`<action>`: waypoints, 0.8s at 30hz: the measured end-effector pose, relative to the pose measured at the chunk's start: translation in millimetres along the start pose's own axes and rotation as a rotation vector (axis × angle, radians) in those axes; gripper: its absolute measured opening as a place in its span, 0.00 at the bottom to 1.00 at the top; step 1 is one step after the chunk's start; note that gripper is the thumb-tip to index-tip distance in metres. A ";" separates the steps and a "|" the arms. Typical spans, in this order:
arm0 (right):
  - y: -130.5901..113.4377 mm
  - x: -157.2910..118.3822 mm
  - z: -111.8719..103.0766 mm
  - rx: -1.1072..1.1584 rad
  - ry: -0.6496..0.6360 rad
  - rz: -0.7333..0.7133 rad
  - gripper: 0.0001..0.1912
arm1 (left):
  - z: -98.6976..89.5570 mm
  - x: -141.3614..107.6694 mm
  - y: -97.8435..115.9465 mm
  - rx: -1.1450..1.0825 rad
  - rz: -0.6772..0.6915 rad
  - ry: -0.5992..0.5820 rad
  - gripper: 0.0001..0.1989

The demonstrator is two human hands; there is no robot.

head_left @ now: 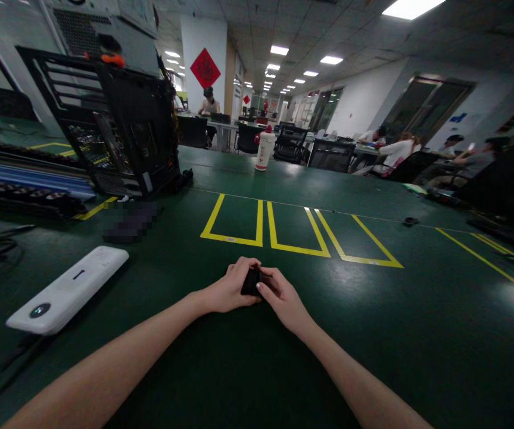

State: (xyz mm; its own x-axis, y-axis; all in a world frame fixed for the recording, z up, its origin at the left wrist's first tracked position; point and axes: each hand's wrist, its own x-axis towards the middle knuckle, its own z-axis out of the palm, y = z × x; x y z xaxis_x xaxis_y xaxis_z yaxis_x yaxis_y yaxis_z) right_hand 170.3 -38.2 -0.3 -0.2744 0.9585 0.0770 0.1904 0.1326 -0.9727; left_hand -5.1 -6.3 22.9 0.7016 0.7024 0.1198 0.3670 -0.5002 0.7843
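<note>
Both of my hands meet around a small black boxy object (250, 282) just above or on the dark green table (221, 369); its kind is hard to make out. My left hand (230, 288) wraps round its left side, thumb at the near edge and fingers over the far edge. At its right side, my right hand (282, 293) pinches with thumb and fingertips. Much of the object is hidden behind my fingers. Beyond my hands, yellow tape outlines (299, 252) mark the tabletop.
To the left lies a white oblong device (69, 289) with a round lens and a cable. Behind it stand an open black computer case (140, 137) and a blurred dark patch. A white cup (265, 149) with a red top stands at the table's far edge. Several people sit farther off.
</note>
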 end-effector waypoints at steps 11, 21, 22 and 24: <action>4.1 2.2 0.1 0.045 0.030 -0.025 0.09 | 5.0 2.7 -6.1 -0.003 -0.017 0.022 0.29; -0.5 -0.5 -0.7 0.063 -0.005 -0.008 0.10 | 1.7 0.8 -1.7 -0.012 -0.031 0.009 0.29; 0.2 -0.2 -0.7 0.069 0.004 -0.024 0.09 | 1.6 1.0 -1.2 -0.007 -0.024 0.011 0.29; 2.1 0.6 -0.6 0.069 0.016 -0.046 0.07 | 1.7 1.4 -0.7 0.000 -0.015 0.011 0.29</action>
State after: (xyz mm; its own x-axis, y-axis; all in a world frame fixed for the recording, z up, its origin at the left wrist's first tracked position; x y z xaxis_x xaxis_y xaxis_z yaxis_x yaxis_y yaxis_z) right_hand 171.1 -37.1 -2.2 -0.2660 0.9558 0.1252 0.1120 0.1597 -0.9808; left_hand -3.3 -5.8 21.5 0.6895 0.7151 0.1147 0.3775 -0.4899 0.7858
